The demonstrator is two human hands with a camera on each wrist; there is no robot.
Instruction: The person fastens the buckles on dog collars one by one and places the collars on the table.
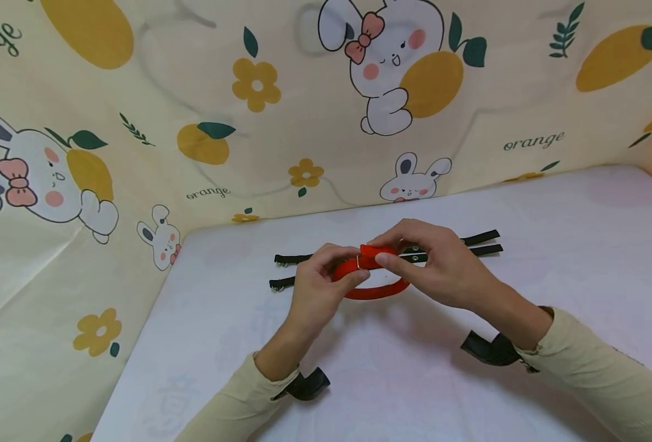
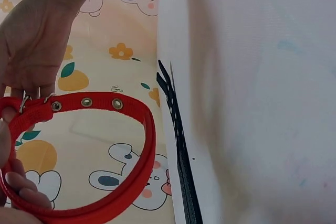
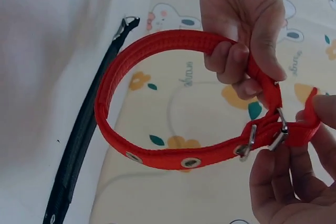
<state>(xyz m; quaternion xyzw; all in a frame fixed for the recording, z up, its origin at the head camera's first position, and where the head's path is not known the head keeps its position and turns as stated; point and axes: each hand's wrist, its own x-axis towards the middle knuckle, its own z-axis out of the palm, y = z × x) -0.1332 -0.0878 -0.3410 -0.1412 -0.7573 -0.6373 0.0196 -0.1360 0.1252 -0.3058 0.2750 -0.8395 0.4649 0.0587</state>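
Note:
A red collar (image 1: pixel 372 293) with metal eyelets is held up over the table, closed into a loop. My left hand (image 1: pixel 322 273) grips its band just left of the buckle, thumb in front and fingers curled behind. My right hand (image 1: pixel 442 264) pinches the strap's free end (image 3: pixel 311 111) between thumb and fingers. In the right wrist view, that end passes through the silver buckle (image 3: pixel 279 132), and a metal ring (image 3: pixel 249 142) sits beside it on the band. Below the loop, the left wrist view shows several eyelets (image 2: pixel 86 102) along the strap.
Two black collars (image 1: pixel 282 283) lie stretched out side by side on the white table (image 1: pixel 403 380), behind the hands. Their far ends (image 1: pixel 486 249) show past my right hand. A cloth printed with rabbits and oranges (image 1: pixel 304 123) hangs along the back and left.

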